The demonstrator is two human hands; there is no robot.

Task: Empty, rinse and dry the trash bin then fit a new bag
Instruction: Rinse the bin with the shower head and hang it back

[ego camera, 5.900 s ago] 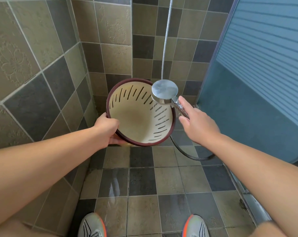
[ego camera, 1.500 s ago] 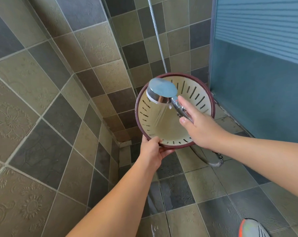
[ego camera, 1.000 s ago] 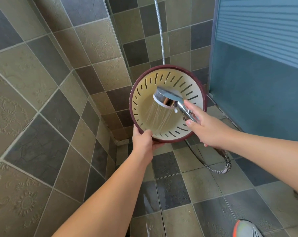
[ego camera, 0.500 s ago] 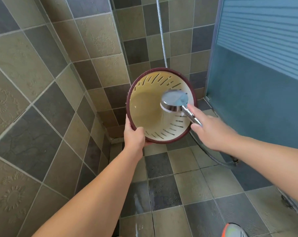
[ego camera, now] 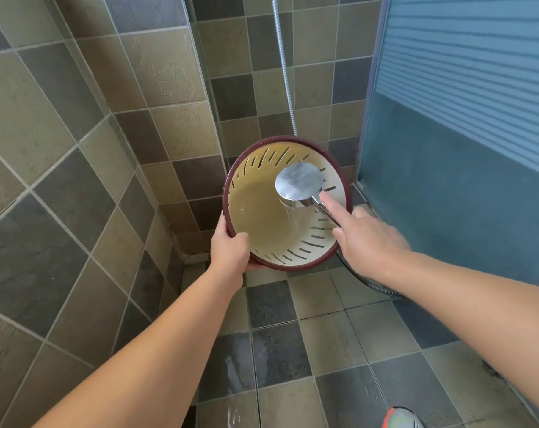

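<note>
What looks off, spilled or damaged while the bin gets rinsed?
Nothing stands out. The left hand grips the rim of the slotted trash bin, tipped mouth-up toward the camera, and the right hand aims the shower head into it. The wet patches on the floor tiles fit rinsing; no cracks show.

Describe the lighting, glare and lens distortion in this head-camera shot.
Head view: soft, even daylight with no hard shadows; bright glare whitens the back of the shower head; wet floor tiles show pale sheen; the wide-angle lens bends wall tile lines and stretches the forearms; the bin is sharp.
</note>
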